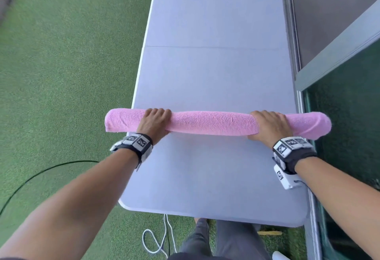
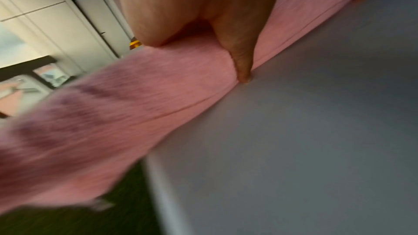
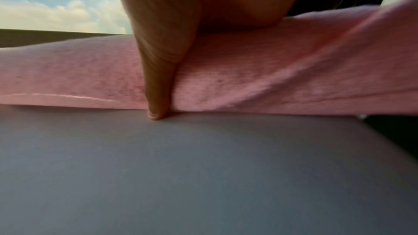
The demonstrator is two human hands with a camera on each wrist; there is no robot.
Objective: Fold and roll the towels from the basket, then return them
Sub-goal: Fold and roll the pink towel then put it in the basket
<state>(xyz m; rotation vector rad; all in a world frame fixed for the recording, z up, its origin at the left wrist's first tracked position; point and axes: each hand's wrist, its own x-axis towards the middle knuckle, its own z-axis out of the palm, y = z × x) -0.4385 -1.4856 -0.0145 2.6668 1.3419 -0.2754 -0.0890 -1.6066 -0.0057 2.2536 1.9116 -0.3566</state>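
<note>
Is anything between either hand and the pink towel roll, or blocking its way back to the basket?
Nothing separates them: the left hand and right hand both grip the rolled pink towel directly on the grey table. The basket is out of view in every camera, so that path cannot be judged.

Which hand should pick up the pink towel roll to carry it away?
Probably the left hand. It grips the pink towel roll near the table's open grass side; the right hand is beside the glass railing. Both hands wrap the roll, so it's close. No basket is in view.
</note>
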